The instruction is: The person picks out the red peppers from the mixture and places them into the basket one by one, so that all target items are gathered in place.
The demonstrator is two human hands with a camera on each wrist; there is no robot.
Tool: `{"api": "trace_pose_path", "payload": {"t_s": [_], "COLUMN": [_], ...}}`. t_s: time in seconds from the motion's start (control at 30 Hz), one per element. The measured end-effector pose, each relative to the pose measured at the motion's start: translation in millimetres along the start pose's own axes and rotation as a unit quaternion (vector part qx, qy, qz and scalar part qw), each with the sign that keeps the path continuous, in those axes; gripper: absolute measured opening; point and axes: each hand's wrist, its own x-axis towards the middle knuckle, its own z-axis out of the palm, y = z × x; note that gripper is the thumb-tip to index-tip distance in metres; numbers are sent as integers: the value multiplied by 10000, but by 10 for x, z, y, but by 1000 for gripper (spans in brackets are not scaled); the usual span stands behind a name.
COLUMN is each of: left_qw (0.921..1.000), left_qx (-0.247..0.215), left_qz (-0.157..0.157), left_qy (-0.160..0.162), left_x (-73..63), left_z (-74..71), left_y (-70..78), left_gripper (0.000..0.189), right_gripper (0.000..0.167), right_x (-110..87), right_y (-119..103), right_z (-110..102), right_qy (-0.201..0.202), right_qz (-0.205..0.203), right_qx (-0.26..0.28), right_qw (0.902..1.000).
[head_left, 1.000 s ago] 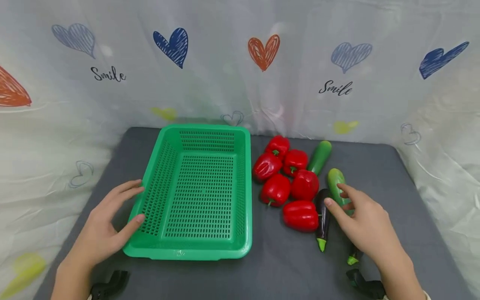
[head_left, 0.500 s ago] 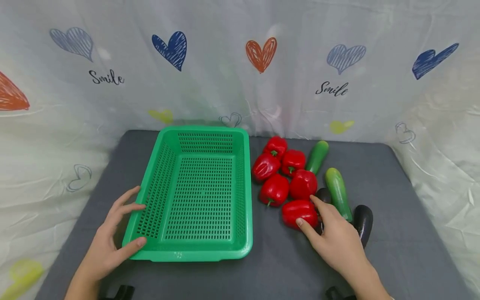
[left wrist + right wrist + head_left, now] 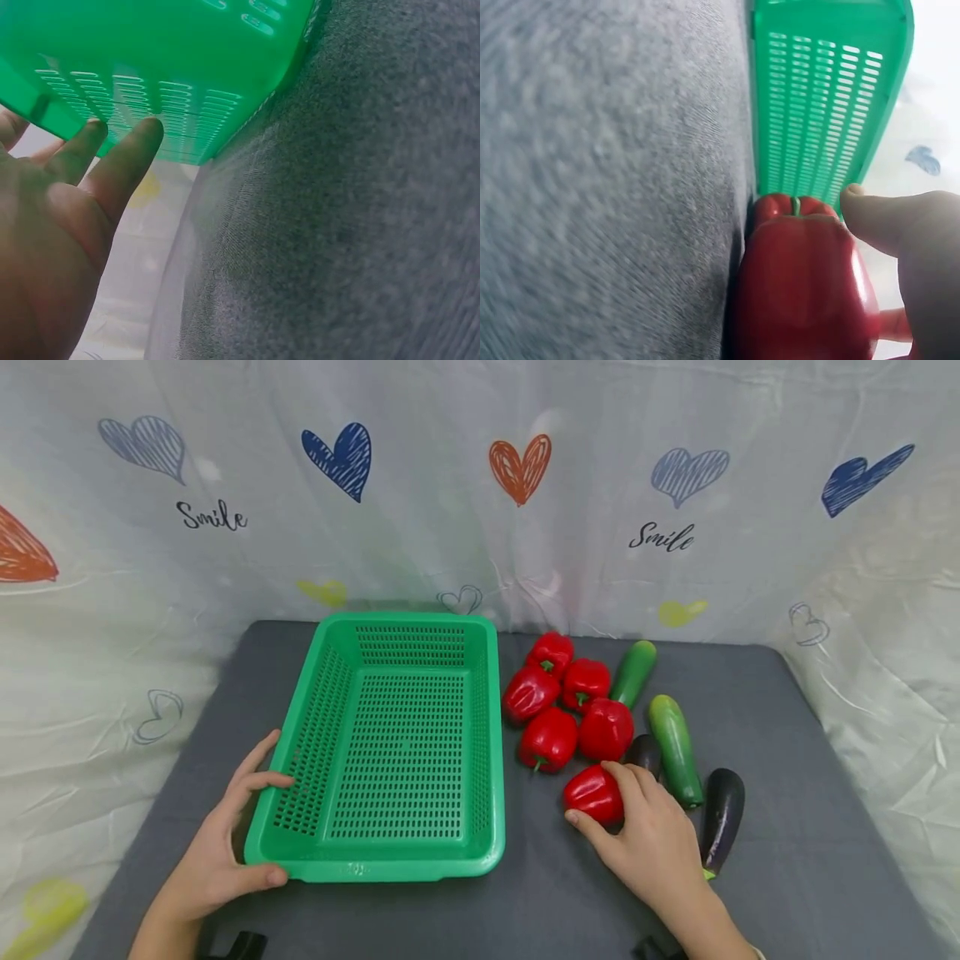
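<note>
My left hand (image 3: 217,852) is at the near left corner of a green plastic basket (image 3: 495,760). Its fingers are spread along the left wall, and the thumb lies by the front rim. In the left wrist view, extended fingers (image 3: 127,161) meet the perforated wall (image 3: 142,94). On the right, my right hand (image 3: 648,835) holds a red bell pepper (image 3: 592,795) on the table, thumb on the near side and fingers over the far side. The right wrist view has this bell pepper (image 3: 802,292) close up, the thumb (image 3: 885,214) beside it.
Several more red bell peppers (image 3: 549,739) lie in a cluster right of the basket. Beyond them are two green cucumbers (image 3: 633,672), one dark eggplant (image 3: 723,818) and another eggplant (image 3: 645,753) partly behind the right hand. A printed curtain (image 3: 420,552) hangs behind the grey table (image 3: 795,760).
My right hand has moved left from beside the cucumber and eggplants and now grips the nearest bell pepper. My left hand has shifted slightly, its thumb lowering to the basket's front corner.
</note>
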Motion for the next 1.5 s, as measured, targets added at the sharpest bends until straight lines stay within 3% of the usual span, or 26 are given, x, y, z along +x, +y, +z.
{"api": "trace_pose_path", "payload": {"t_s": [0.23, 0.33, 0.57, 0.73, 1.27, 1.5], "left_qw": [9988, 9989, 9999, 9999, 9995, 9992], "left_qx": [-428, -385, -47, -19, 269, 393], "left_qz": [-182, -225, 92, 149, -87, -29], "left_qy": [-179, -145, 44, 31, -111, -79], "left_x": [-23, -23, 20, 28, 39, -18], "left_z": [12, 20, 17, 8, 14, 0], "left_y": [-10, -4, -10, -18, -45, -22], "left_gripper": [92, 92, 94, 94, 91, 91], "right_gripper": [83, 83, 82, 82, 77, 79], "right_x": [-7, -10, 4, -3, -26, 37], "right_y": [6, 15, 30, 28, 32, 54], "right_z": [31, 22, 12, 2, -48, -104], "right_qy": [-139, -146, -112, -83, -215, -255], "right_qz": [-155, -173, -251, -238, -278, -971], "right_qx": [5, 35, 73, 48, 204, 277], "right_qw": [9998, 9997, 9996, 9997, 9992, 9946]}}
